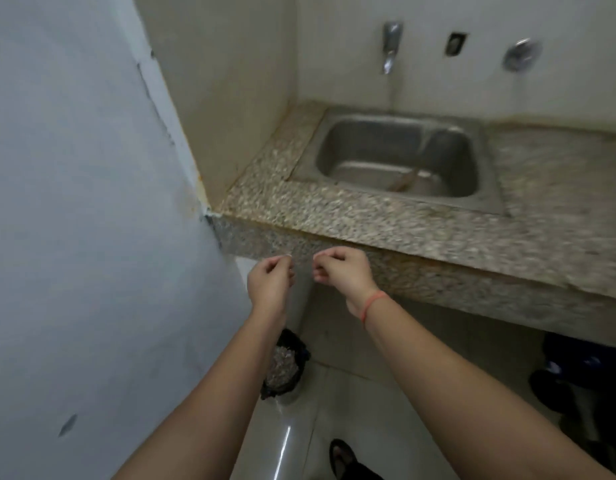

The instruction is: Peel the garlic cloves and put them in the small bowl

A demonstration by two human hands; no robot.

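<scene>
Pale bits at the fingertips, above a bin of scraps

The left hand (pixel 270 284) pinches a tiny pale fleck (pixel 289 255) between thumb and forefinger; it is too small to tell whether it is garlic skin or clove. The right hand (pixel 341 271) is just beside it, fingers curled to the thumb, and what it holds cannot be made out. Below them on the floor, a black-lined bin (pixel 294 337) holds pale, papery scraps (pixel 282 365), blurred.

Your left hand (pixel 270 282) and right hand (pixel 341 271) hover, fingers curled, before the worktop (pixel 368 216), above a bin (pixel 285 368).
</scene>
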